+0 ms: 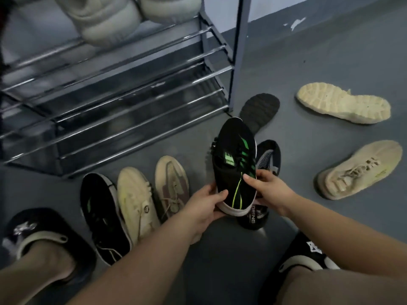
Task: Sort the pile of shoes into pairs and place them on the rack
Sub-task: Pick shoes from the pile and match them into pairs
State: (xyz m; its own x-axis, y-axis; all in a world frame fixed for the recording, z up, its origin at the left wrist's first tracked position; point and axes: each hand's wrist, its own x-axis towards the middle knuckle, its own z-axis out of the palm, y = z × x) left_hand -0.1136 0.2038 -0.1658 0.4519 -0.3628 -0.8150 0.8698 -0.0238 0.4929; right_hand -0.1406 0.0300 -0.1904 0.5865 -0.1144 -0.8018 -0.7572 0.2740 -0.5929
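Hands meet on a black sneaker with green stripes (pixel 234 164), held off the grey floor (pixel 308 69) just in front of the metal shoe rack (pixel 132 89): the left hand (pixel 203 205) grips its heel from the left, the right hand (pixel 267 186) grips the other side, thumb across the upper. Left of the held sneaker, a matching black shoe (pixel 103 216), a cream shoe (pixel 134 201) and a tan shoe (pixel 172 183) lie side by side. Right of it lie an overturned cream shoe (pixel 343 103) and an upright beige one (pixel 359 169). Pale shoes (pixel 123 16) sit atop the rack.
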